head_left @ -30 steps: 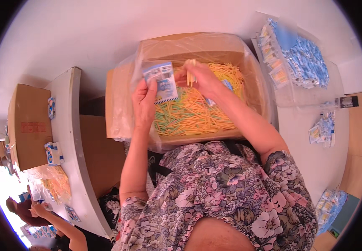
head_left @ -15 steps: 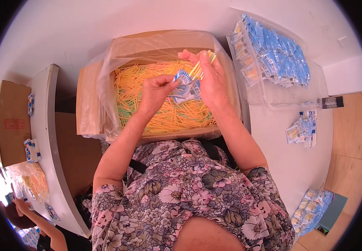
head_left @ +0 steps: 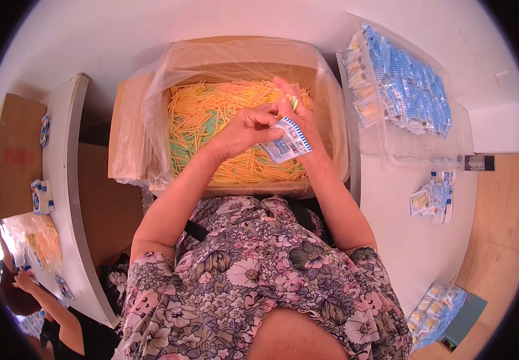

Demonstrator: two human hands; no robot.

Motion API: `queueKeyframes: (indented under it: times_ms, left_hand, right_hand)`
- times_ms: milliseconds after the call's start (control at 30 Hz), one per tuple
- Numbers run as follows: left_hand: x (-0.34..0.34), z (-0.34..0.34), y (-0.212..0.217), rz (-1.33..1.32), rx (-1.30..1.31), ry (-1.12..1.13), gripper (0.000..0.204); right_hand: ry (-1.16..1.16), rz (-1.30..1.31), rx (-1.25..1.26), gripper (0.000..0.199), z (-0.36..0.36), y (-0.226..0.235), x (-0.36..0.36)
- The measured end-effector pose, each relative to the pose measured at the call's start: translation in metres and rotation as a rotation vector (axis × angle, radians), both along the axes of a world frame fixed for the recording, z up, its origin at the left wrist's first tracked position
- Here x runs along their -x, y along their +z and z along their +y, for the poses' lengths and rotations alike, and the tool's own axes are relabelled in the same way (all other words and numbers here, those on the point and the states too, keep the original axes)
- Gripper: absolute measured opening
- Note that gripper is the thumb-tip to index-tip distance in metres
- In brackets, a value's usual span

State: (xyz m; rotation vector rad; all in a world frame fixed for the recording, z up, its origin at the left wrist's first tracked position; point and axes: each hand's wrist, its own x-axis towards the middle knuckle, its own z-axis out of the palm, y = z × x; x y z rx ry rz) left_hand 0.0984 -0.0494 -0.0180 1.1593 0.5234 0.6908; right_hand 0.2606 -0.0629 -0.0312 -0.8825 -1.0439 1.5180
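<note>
My left hand (head_left: 242, 133) pinches a small clear packet (head_left: 288, 144) with blue-and-white striped edges, which lies in front of my right wrist. My right hand (head_left: 304, 123) is closed around several thin yellow and green sticks (head_left: 294, 103); only their ends show, the rest being hidden by the fingers. Both hands meet above an open cardboard box (head_left: 241, 51), lined with clear plastic. Orange, yellow and green sticks (head_left: 205, 102) fill it loosely.
At the right, a clear plastic bin (head_left: 385, 153) holds many blue-striped packets. Several loose packets (head_left: 432, 198) lie below it on the white table (head_left: 391, 240). Bagged packets (head_left: 436, 312) sit at lower right. To the left are a brown carton (head_left: 19, 156) and another person's arm (head_left: 55, 312).
My left hand has moved right, bringing the packet across my right wrist. The sticks in my right hand, fanned out before, are now mostly hidden.
</note>
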Motion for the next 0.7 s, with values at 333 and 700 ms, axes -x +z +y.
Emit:
queueKeyframes:
  times_ms: [333, 700]
  left_hand:
    - [-0.002, -0.004, -0.016, 0.073, -0.128, 0.059, 0.009]
    - [-0.006, 0.001, -0.024, 0.118, -0.482, 0.174, 0.004]
  right_hand:
    - [-0.004, 0.047, 0.042, 0.05, -0.003, -0.001, 0.004]
    - [-0.473, -0.902, -0.384, 0.021, 0.009, 0.024, -0.004]
